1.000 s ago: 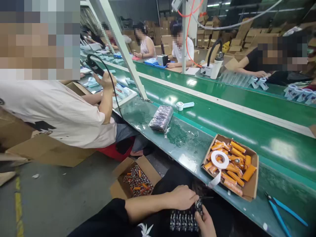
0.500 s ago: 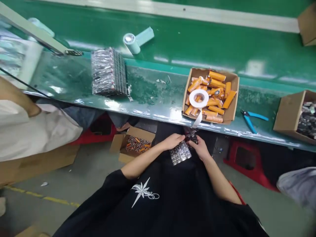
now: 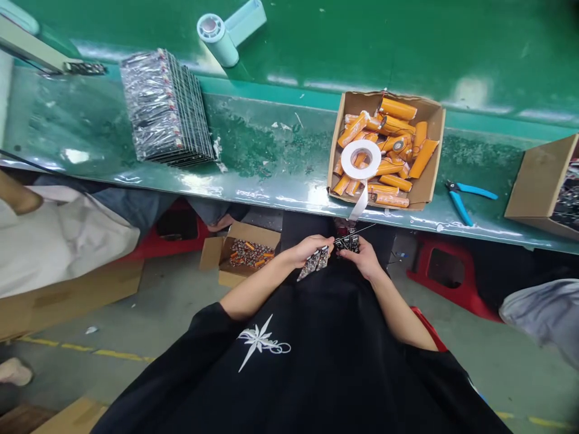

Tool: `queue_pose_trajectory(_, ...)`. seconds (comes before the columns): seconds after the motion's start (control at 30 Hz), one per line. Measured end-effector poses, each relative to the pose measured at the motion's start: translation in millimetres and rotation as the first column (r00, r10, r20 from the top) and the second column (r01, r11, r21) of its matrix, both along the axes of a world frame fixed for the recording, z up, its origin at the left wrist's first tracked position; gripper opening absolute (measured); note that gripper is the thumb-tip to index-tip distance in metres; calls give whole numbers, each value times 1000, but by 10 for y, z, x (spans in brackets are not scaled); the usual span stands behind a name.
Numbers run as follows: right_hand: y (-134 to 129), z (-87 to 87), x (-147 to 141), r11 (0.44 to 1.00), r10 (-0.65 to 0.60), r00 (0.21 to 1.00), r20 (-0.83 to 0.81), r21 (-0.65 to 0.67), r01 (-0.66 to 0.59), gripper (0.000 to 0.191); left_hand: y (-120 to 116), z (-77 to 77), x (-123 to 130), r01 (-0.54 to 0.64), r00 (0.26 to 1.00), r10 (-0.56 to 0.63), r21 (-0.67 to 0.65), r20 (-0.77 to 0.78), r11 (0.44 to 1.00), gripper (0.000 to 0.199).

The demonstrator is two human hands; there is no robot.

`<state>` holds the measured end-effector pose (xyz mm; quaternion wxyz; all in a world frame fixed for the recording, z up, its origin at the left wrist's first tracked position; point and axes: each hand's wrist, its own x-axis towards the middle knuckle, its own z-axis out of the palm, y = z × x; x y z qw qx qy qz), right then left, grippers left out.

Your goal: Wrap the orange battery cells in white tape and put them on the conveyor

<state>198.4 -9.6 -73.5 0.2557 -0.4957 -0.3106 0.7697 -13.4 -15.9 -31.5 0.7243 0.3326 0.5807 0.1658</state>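
My left hand (image 3: pixel 312 248) is closed on a circuit board panel (image 3: pixel 313 261) with silvery, patterned pieces, held low in front of the bench edge. My right hand (image 3: pixel 362 258) is closed around a dark circuit board (image 3: pixel 347 242) with small parts on it. The two boards are close together, and a thin dark line like a wire or strip runs up to the right between the hands. Just above, a white tape roll (image 3: pixel 360 159) rests on orange wrapped cylinders (image 3: pixel 398 108), its loose end hanging over the edge.
A cardboard box (image 3: pixel 436 138) holds the orange cylinders. Blue-handled cutters (image 3: pixel 462 202) lie right of it, near another box (image 3: pixel 534 184). A stack of wrapped boards (image 3: pixel 167 111) and a pale green roller (image 3: pixel 219 42) are on the left. Below is a small-parts box (image 3: pixel 235 278). People sit on both sides.
The panel in my left hand has tilted from showing its broad silvery face to a steeper angle. Both hands have moved slightly upward in view, and the camera view has shifted.
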Motion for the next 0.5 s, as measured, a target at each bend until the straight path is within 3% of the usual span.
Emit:
queue_pose_trajectory(0.13, -154, 47, -80, 1000, 8, 999, -33, -18, -9, 65, 1, 47, 34, 69, 962, -30, 134, -271, 989, 52)
queue_pose_trajectory(0.23, -235, 69, -139, 1000, -26, 1000, 0, -15, 26, 65, -21, 112, 41, 124, 930, -37, 217, -366, 968, 41)
queue_pose_trajectory(0.37, -214, 57, -143, 995, -95, 995, 18, -10, 96, 59, -84, 96, -3, 140, 951, -64, 237, -301, 961, 54)
queue_pose_trajectory(0.5, -170, 39, -123, 994, -107, 994, -20, -32, 106, 66, -149, -28, 9, 81, 986, -58, 142, -158, 987, 68)
